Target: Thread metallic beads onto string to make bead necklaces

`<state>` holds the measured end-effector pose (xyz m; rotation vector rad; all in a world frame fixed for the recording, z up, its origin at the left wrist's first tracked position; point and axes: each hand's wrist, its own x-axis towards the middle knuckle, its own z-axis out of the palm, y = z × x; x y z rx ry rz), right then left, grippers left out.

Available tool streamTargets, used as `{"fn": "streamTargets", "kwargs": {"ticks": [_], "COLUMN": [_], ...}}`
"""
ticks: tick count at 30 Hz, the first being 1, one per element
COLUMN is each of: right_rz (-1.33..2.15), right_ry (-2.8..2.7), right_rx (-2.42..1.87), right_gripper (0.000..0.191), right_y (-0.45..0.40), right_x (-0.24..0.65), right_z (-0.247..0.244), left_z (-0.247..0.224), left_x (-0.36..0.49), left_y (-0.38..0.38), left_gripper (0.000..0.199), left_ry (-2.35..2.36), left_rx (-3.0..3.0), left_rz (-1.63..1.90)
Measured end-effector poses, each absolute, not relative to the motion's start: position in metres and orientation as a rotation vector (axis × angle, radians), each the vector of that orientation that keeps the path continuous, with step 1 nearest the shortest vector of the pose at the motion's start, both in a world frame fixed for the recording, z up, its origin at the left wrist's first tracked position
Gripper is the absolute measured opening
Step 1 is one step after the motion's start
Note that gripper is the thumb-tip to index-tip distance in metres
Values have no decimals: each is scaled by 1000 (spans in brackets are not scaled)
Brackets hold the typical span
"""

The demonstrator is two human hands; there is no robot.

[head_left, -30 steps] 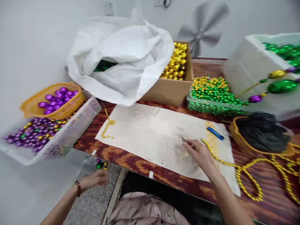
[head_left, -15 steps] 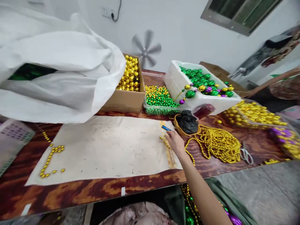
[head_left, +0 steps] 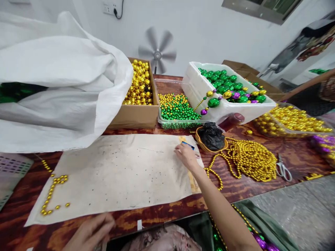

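Note:
My right hand [head_left: 186,156] rests low over the right end of a cream cloth [head_left: 125,170]. Its fingers are drawn together, and whatever is between them is too small to make out. Directly behind the hand lies a small blue object [head_left: 188,145]. Left of the fingertips, a thin wire-like strand [head_left: 151,150] runs across the cloth. My left hand [head_left: 92,228], smeared by motion, is at the table's front edge below the cloth. Gold beads [head_left: 49,195] lie in a bent line on the cloth's left end, with a few loose ones beside it.
A gold bead strand coil [head_left: 252,160], white-handled scissors [head_left: 284,170] and a basket with a black bag [head_left: 211,137] lie right. Behind stand a bead tray [head_left: 180,122], a carton of gold balls [head_left: 136,116] and a foam box [head_left: 235,111]. A white sack [head_left: 65,115] overhangs the left.
My left hand has come into view at the lower left. My right hand has shifted slightly left, and the short gold bead strand by it no longer shows. The view has turned slightly.

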<state>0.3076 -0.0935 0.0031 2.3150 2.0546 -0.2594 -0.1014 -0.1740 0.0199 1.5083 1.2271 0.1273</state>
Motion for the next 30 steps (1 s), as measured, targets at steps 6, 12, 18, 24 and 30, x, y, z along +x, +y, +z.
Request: {"fn": "streamTargets", "kwargs": {"ticks": [6, 12, 18, 24, 30], "right_rz": [-407, -403, -391, -329, -160], "right_ry": [2153, 2098, 2057, 2229, 2200], "right_rx": [2077, 1959, 1951, 1880, 1908], "right_gripper": [23, 26, 27, 26, 28], "right_y": [-52, -42, -38, -65, -73], "right_x": [258, 251, 247, 231, 206], "right_z": [2, -4, 4, 44, 64], "left_z": [17, -2, -19, -10, 0], "left_x": [-33, 16, 35, 28, 19], "left_y": [-103, -49, -23, -34, -32], "left_gripper": [24, 20, 27, 36, 36], "left_ry": [1139, 942, 881, 737, 634], "left_rx": [1906, 2158, 2378, 2542, 2555], "left_rz": [437, 582, 610, 715, 705]}}
